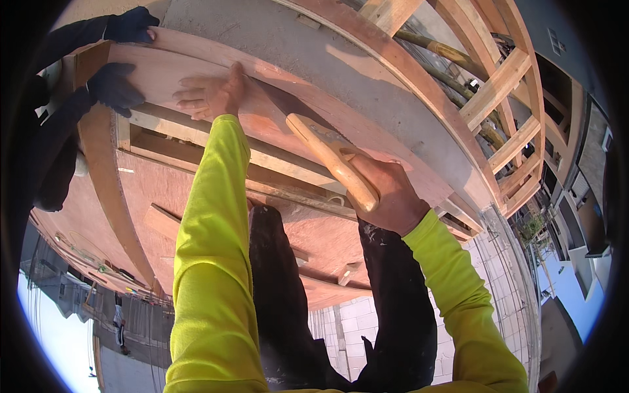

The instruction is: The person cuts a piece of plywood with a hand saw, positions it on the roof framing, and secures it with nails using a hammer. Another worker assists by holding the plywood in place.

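Note:
My left hand (209, 92) lies with fingers spread on a pale pinkish plywood sheet (164, 72). My right hand (383, 193) grips the wooden handle of a handsaw (331, 164), whose blade runs toward my left hand along the sheet and is partly hidden by the handle. Beneath the sheet run pale timber battens (275, 167). At the left, a co-worker's two dark-gloved hands (118, 88) rest on the same sheet, one on the upper edge and one lower down.
Curved timber framing with crosspieces (498, 88) stands at upper right over round poles. A grey concrete surface (255, 26) borders the sheet. A curved plywood rib (101, 164) is at left, my dark-trousered legs are below, and a block wall (485, 275) and distant buildings lie beyond.

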`<act>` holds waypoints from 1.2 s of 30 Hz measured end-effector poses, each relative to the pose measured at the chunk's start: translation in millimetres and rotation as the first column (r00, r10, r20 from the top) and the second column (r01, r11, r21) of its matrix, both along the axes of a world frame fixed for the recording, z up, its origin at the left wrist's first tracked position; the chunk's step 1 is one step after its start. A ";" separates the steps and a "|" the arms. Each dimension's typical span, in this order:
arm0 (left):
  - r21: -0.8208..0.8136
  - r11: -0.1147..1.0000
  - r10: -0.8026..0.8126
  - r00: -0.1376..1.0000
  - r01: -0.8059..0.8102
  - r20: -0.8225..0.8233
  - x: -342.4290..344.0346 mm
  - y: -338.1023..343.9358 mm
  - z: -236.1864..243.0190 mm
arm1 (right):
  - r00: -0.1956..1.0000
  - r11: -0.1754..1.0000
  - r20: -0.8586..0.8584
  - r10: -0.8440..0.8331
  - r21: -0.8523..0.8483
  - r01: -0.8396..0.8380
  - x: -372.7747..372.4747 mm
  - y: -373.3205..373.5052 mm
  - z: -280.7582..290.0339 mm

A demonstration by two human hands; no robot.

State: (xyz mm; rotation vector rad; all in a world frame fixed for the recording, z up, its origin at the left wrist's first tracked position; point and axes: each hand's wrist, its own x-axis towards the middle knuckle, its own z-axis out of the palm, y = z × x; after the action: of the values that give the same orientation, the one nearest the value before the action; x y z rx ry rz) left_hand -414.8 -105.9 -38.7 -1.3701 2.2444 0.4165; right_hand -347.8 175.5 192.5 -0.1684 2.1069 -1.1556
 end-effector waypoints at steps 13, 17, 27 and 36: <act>-0.018 0.997 -0.073 0.997 0.072 -0.037 4.0 -5.2 -14.6 | 0.995 0.998 0.097 0.031 0.048 -0.036 -2.4 19.9 4.8; -0.051 0.998 -0.038 0.998 0.035 -0.046 -3.0 -28.3 -19.4 | 0.983 0.996 0.179 0.051 0.062 -0.063 13.6 21.8 57.4; -0.003 1.000 -0.027 1.000 0.027 -0.006 2.2 -0.3 -5.6 | 0.991 0.990 0.101 0.092 0.099 -0.102 17.3 39.9 26.4; -0.056 0.998 -0.044 0.997 0.041 -0.057 -1.2 -18.5 1.0 | 0.965 0.940 0.095 0.244 0.222 -0.259 37.6 103.7 168.5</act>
State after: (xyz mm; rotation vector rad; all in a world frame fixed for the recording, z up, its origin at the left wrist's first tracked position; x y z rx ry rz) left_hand -416.0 -124.4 -37.8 -1.3511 2.3440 0.3873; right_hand -310.2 279.2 361.1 -0.2776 2.0724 -0.7477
